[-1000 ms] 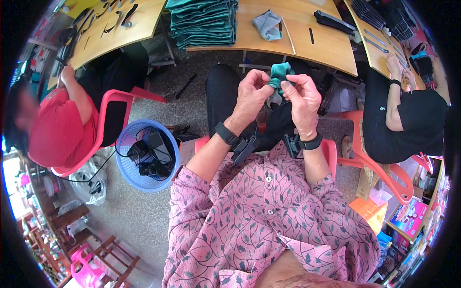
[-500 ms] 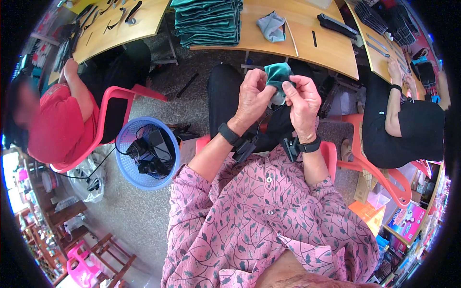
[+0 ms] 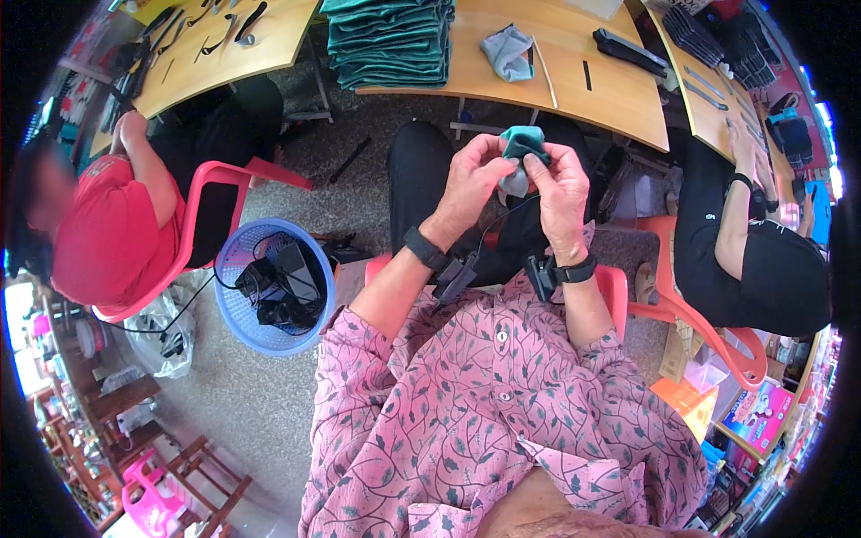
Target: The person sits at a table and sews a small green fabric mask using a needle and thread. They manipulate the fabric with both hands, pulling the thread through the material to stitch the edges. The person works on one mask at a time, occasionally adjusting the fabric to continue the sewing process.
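Observation:
Between my two hands, above my lap, is a small green velvety cloth pouch (image 3: pixel 524 142) with a grey lining showing at its lower part. My left hand (image 3: pixel 473 179) pinches its left side with thumb and fingertips. On the opposite side my right hand (image 3: pixel 563 186) grips the edge, thumb pressed against the fabric. Beyond them on the table (image 3: pixel 628 108) lies a crumpled grey-blue cloth pouch (image 3: pixel 508 52) beside a thin pale stick (image 3: pixel 544 72). A tall stack of green velvety cloth pieces (image 3: pixel 389 45) stands left of it.
A blue plastic basket (image 3: pixel 231 314) holding black devices and cables stands on the floor to my left. A person in red (image 3: pixel 117 229) sits at the left table, another in black (image 3: pixel 780 269) at the right. A black case (image 3: pixel 630 52) lies on my table.
The pouch has been folded and turned in my fingers, showing less green. Both hands have shifted slightly closer together. The person on the right has leaned and moved their arms.

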`<state>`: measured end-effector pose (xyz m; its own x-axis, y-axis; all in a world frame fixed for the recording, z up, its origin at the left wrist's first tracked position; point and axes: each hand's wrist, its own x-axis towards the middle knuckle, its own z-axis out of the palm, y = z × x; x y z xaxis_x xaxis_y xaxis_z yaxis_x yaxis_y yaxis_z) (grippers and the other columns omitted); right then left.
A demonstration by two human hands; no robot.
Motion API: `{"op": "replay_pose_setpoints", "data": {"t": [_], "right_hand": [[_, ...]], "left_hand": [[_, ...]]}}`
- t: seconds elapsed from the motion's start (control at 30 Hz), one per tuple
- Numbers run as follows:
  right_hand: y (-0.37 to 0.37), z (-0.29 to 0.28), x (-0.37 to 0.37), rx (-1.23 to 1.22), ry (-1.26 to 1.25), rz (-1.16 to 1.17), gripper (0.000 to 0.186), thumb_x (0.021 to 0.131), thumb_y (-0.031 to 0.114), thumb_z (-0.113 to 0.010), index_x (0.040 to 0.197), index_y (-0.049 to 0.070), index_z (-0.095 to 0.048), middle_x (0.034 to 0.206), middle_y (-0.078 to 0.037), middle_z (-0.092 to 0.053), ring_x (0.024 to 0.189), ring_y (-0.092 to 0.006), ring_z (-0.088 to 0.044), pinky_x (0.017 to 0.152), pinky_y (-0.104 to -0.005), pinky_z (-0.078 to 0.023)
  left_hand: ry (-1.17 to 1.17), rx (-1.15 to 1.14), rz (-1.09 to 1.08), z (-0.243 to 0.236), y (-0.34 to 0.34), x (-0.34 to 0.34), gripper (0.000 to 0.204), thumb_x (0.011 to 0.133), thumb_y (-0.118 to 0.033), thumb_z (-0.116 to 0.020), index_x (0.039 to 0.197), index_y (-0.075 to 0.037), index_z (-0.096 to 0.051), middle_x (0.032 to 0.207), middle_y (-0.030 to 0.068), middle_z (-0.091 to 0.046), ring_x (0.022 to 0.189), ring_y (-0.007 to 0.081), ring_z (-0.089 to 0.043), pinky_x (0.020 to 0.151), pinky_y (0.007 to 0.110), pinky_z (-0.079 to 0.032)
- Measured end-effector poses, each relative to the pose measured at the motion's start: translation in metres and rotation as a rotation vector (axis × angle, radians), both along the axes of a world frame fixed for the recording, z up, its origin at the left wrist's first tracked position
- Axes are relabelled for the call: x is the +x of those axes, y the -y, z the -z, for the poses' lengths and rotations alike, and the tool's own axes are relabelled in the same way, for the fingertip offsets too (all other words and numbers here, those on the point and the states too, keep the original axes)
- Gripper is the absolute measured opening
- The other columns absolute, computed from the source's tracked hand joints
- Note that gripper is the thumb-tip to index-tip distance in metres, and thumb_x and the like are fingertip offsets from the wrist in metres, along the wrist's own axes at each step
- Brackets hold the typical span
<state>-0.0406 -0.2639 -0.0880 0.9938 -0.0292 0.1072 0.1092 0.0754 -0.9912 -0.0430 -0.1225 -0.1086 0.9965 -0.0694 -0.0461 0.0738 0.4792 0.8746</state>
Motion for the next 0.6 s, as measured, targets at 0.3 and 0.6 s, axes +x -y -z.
{"op": "replay_pose_setpoints", "data": {"t": [0.3,0.6], "right_hand": [[0.005,0.011,0.006,0.108,0.006,0.05,0.02,0.091,0.007,-0.068,0.107,0.0,-0.059,0.086,0.0,-0.062,0.07,-0.0047,-0.057,0.06,-0.0201,-0.048],[-0.002,0.004,-0.002,0.005,0.027,-0.005,0.018,0.089,0.004,-0.068,0.105,0.002,-0.059,0.085,0.002,-0.06,0.07,-0.0035,-0.054,0.06,-0.0194,-0.045]], "left_hand": [[-0.032,-0.231,0.101,-0.002,-0.005,0.001,0.029,0.087,0.0,-0.063,0.116,-0.001,-0.059,0.1,0.0032,-0.065,0.09,0.0095,-0.063,0.078,0.025,-0.053],[0.036,-0.092,-0.003,0.003,-0.005,0.002,0.016,0.085,-0.001,-0.067,0.098,-0.005,-0.059,0.093,0.003,-0.065,0.083,0.0115,-0.064,0.076,0.028,-0.053]]}}
